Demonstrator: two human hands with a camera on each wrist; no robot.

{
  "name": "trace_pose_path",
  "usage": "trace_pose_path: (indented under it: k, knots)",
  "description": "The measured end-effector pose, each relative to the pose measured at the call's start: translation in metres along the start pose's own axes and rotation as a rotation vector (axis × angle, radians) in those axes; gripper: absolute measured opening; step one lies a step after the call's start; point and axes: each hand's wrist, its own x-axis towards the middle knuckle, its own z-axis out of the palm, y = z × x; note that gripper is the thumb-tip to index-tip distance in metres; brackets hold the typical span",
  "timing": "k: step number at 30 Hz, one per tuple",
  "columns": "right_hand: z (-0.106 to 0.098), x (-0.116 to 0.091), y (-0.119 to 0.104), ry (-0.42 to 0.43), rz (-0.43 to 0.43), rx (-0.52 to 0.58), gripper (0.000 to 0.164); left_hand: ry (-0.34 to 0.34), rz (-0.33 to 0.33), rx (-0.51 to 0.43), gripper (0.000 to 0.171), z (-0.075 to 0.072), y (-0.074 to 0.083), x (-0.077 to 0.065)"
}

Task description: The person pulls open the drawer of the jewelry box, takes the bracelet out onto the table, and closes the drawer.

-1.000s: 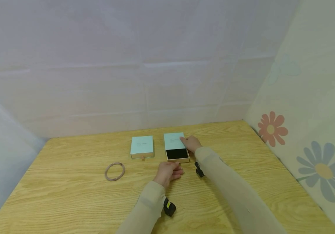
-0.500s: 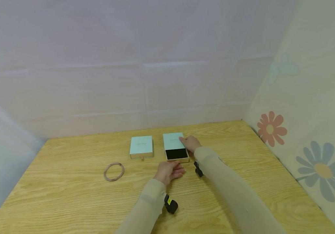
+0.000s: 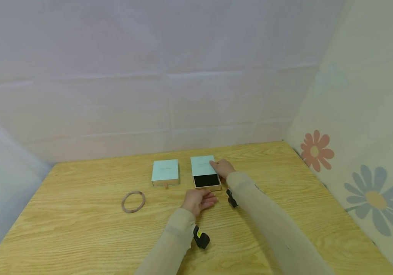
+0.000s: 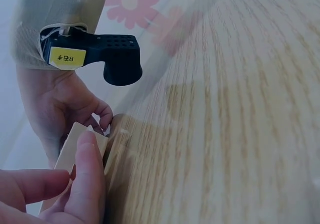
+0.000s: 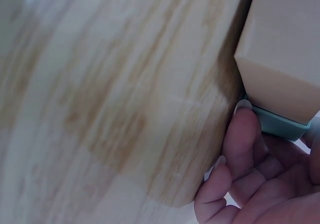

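Note:
A light blue drawer box [image 3: 203, 165] lies on the wooden table, its drawer [image 3: 207, 181] partly pulled out toward me. The drawer has a black lining and pale beige walls. My left hand [image 3: 197, 201] pinches a small brown pull tab [image 4: 73, 173] at the drawer's front between thumb and index finger. On the right side of the box, my right hand [image 3: 223, 169] grips the blue sleeve, thumb on top and fingers along its side. To the left sits a second light blue box [image 3: 165, 171], closed, with its own tab. A brownish ring-shaped bangle [image 3: 123, 202] lies farther left.
The wooden table [image 3: 79, 229] runs back to a pale cloth wall [image 3: 148, 95]. At the right rises a wall panel with printed flowers [image 3: 376, 198]. A black camera [image 3: 201, 237] is strapped on the left wrist, another [image 3: 231, 198] on the right.
My left wrist has turned slightly, with its loose fingers a little more spread. The whole head view has shifted a little; the boxes and bangle keep their places on the table.

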Motion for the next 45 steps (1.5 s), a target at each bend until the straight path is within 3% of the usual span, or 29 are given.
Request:
trace_pose_path:
  k: [13,30,45]
  knots:
    - [0.002,0.0029,0.0,0.022,0.007,-0.037,0.051,-0.019,-0.017,-0.004,0.028,-0.0002,0.0006,0.0036]
    - [0.0034,0.0065,0.0037,0.011,-0.011,0.001,0.049,-0.036,-0.046,0.009,0.027,-0.0044,0.0054,0.0042]
    - [0.0038,0.0039,0.0025,0.017,-0.018,-0.054,0.052,-0.04,-0.039,-0.001,0.028,-0.0045,0.0056,0.0098]
